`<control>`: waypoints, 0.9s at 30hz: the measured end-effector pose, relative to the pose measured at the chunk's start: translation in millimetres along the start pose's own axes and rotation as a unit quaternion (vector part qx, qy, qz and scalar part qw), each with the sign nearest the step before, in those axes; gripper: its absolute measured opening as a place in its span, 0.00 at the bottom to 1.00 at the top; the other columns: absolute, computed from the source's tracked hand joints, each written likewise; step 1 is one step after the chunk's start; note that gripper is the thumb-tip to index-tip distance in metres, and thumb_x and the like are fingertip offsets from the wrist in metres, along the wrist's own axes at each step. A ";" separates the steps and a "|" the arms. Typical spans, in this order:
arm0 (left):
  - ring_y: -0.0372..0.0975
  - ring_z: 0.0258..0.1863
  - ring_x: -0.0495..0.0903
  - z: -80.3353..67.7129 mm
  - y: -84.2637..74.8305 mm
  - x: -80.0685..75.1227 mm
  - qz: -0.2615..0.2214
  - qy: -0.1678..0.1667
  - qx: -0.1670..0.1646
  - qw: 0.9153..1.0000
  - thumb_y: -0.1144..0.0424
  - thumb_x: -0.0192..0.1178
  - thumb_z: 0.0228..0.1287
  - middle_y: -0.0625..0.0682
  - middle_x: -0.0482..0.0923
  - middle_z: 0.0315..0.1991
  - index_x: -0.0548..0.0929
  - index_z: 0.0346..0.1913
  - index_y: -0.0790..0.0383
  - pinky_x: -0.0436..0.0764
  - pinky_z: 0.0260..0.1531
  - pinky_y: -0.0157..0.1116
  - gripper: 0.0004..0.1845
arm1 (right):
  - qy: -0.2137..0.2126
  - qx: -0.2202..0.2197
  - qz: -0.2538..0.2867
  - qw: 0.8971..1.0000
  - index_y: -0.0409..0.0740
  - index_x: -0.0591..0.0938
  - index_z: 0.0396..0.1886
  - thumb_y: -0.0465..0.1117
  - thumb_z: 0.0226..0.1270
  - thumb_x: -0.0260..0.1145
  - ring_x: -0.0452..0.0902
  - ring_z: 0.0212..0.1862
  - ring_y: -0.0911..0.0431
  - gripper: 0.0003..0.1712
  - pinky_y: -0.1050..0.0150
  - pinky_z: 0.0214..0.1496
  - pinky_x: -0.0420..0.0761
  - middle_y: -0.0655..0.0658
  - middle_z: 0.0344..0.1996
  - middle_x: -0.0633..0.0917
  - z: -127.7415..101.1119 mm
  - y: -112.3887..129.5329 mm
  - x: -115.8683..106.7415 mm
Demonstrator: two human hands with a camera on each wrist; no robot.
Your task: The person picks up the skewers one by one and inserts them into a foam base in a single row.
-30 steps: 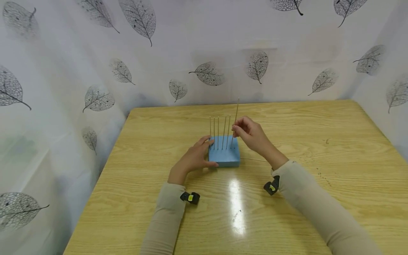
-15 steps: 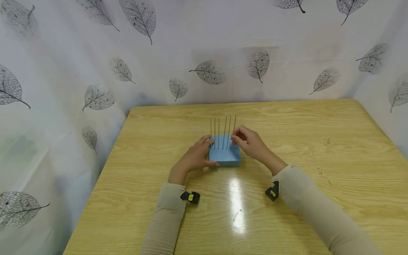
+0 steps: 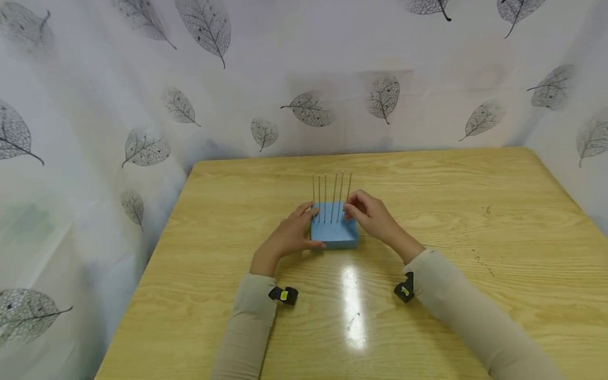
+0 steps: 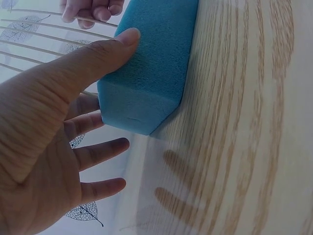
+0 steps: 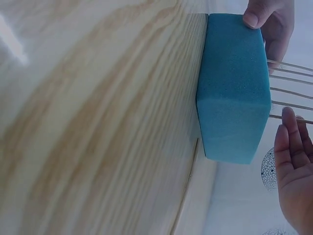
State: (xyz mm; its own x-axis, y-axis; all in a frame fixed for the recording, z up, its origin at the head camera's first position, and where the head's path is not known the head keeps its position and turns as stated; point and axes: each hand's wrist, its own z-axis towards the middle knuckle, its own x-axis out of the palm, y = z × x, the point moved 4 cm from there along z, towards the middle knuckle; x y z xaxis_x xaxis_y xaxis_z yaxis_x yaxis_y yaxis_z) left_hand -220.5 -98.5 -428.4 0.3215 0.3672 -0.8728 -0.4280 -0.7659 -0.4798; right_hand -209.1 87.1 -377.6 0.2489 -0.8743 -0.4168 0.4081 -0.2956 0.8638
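Observation:
A light blue foam block (image 3: 334, 233) lies flat on the wooden table, with several thin wooden sticks (image 3: 334, 196) standing in a row across its top. My left hand (image 3: 291, 235) holds the block's left end, thumb on the near side. In the left wrist view two of its fingers (image 4: 103, 152) stretch out free of the foam (image 4: 151, 54). At the right end of the row, my right hand (image 3: 375, 217) pinches the rightmost stick (image 3: 350, 183) low, close over the foam. Its thumb and fingertips hide the stick's lower part.
Another thin stick (image 3: 436, 245) lies on the table (image 3: 214, 211) right of the block, partly behind the right wrist. A leaf-printed curtain (image 3: 332, 58) hangs behind the table's far edge and along the left. Each sleeve carries a black wrist camera (image 3: 284, 295).
The rightmost stick has gone down, its top now about level with the others. My right hand has moved down with it, close to the block. The left hand stays put.

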 end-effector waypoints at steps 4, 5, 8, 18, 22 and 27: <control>0.45 0.67 0.50 -0.5 -0.3 1.2 0.003 -0.001 0.003 1.000 0.40 0.65 0.44 0.51 0.46 0.70 0.55 0.69 0.56 0.62 0.59 0.49 0.51 | 0.003 0.012 -0.005 1.000 0.31 0.72 0.44 0.32 0.64 0.56 0.79 0.35 0.47 0.11 0.60 0.37 0.80 0.35 0.35 0.79 -1.3 -18.5 -4.2; 0.45 0.67 0.50 -0.5 -0.5 1.3 0.003 -0.001 0.004 1.000 0.40 0.65 0.44 0.52 0.46 0.70 0.55 0.69 0.56 0.62 0.60 0.49 0.51 | 0.003 0.018 -0.008 1.000 0.32 0.72 0.45 0.34 0.64 0.57 0.80 0.35 0.49 0.12 0.63 0.37 0.80 0.36 0.36 0.80 -2.0 -23.1 -6.2; 0.44 0.68 0.50 -0.9 -0.8 1.2 0.005 0.000 0.004 1.000 0.40 0.65 0.44 0.51 0.46 0.70 0.55 0.69 0.57 0.61 0.60 0.48 0.51 | 0.005 0.039 -0.013 0.999 0.34 0.74 0.46 0.38 0.64 0.58 0.80 0.35 0.51 0.14 0.68 0.38 0.79 0.38 0.37 0.80 -5.2 -33.9 -13.8; 0.44 0.68 0.49 -2.6 -0.3 1.6 0.010 0.002 0.005 1.000 0.39 0.64 0.45 0.51 0.45 0.70 0.54 0.69 0.56 0.61 0.60 0.48 0.51 | 0.035 0.069 -0.041 0.996 0.36 0.75 0.46 0.41 0.65 0.57 0.78 0.36 0.51 0.14 0.64 0.37 0.79 0.35 0.38 0.79 -20.1 -42.7 -35.9; 0.45 0.68 0.50 -2.9 -0.8 1.1 0.012 0.004 0.006 1.000 0.40 0.64 0.45 0.52 0.45 0.70 0.54 0.69 0.56 0.61 0.60 0.48 0.50 | 0.041 0.085 -0.055 0.994 0.35 0.75 0.46 0.41 0.64 0.58 0.78 0.37 0.50 0.15 0.66 0.36 0.79 0.37 0.37 0.80 -27.2 -47.8 -44.3; 0.45 0.68 0.49 -3.3 -1.7 0.5 0.008 0.006 0.008 1.000 0.40 0.64 0.46 0.52 0.45 0.70 0.54 0.69 0.57 0.61 0.59 0.50 0.50 | 0.052 0.103 -0.093 0.989 0.35 0.76 0.47 0.42 0.64 0.59 0.78 0.36 0.49 0.17 0.67 0.34 0.78 0.42 0.36 0.81 -37.1 -57.2 -54.1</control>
State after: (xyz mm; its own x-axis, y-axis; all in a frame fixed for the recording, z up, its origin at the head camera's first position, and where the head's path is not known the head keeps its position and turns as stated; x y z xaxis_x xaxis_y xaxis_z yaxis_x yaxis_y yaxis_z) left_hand -216.9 -98.7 -427.7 0.3251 0.3481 -0.8793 -0.4459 -0.7635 -0.4671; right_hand -213.3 165.6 -415.0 0.2788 -0.7567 -0.5914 0.2708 -0.5288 0.8043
